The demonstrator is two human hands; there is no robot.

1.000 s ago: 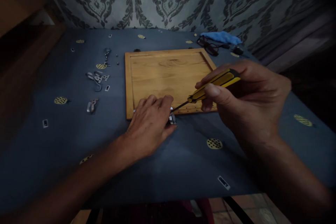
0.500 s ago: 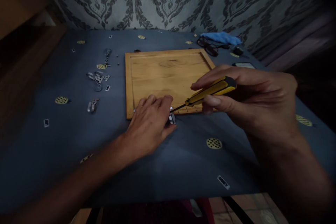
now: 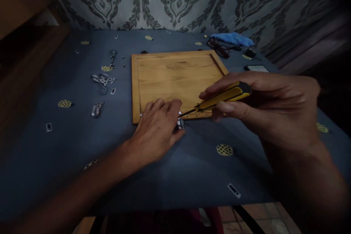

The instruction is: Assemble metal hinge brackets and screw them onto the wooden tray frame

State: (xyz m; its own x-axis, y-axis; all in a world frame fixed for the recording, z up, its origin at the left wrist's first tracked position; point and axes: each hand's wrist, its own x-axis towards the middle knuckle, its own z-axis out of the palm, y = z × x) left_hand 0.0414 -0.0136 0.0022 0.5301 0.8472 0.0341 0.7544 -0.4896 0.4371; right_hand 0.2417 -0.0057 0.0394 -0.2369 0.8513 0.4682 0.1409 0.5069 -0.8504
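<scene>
A damask-patterned wall (image 3: 181, 0) in grey and silver stands behind a table whose dark blue cloth (image 3: 164, 186) is printed with yellow spotted motifs and small labels. At the near edge of the wooden panel (image 3: 175, 76), which lies flat in the middle of the table, sits a shiny metal fitting (image 3: 180, 124), and the thin shaft of the screwdriver (image 3: 219, 98) slants down to it from the right. The right hand (image 3: 279, 108) grips the yellow and black ridged handle between thumb and fingertips, wrist raised above the cloth. The left hand (image 3: 157, 128) lies palm down over the panel's near edge, fingers bent forward onto the wood, thumb beside the fitting; its underside is hidden, so I can't tell whether it grips the metal or only presses. The panel is rectangular, honey-coloured and grained, with a raised border around its recessed face. Left of it lie a single metal bracket (image 3: 97, 109), a cluster of metal hardware (image 3: 103, 80) and some small screws (image 3: 112, 58). Beyond its far right corner are dark-framed glasses (image 3: 221, 49), a crumpled blue cloth (image 3: 233, 38) and, nearer, a phone (image 3: 257, 68).
</scene>
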